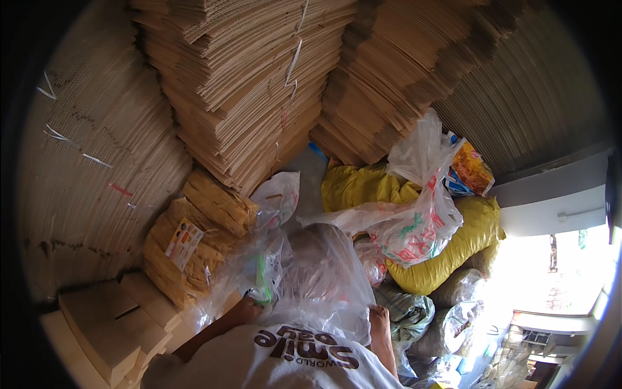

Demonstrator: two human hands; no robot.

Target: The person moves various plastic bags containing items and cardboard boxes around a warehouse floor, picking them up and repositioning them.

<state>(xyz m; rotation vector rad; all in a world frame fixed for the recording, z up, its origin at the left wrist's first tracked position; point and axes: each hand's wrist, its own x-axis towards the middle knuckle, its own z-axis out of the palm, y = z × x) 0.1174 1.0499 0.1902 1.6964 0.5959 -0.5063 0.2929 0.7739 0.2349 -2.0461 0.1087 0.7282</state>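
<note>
A large clear plastic bag (pixel 317 272) spreads out in front of my body, partly see-through, with darker and pale shapes showing through it. My left hand (pixel 246 311) is closed on its near left edge, beside a bright green strip (pixel 262 279). On the opposite edge, my right hand (pixel 380 316) is closed too, gripping the plastic. Just beyond the bag lies a crumpled white bag with red and green print (pixel 418 230), resting on yellow sacks (pixel 447 259).
Tall stacks of flat cardboard (pixel 259 84) rise at the back and on both sides. At left are a brown paper-wrapped bundle (pixel 214 243) and cardboard boxes (pixel 113 324). Several stuffed plastic bags (pixel 447 330) lie at right, near a bright opening (pixel 551 272).
</note>
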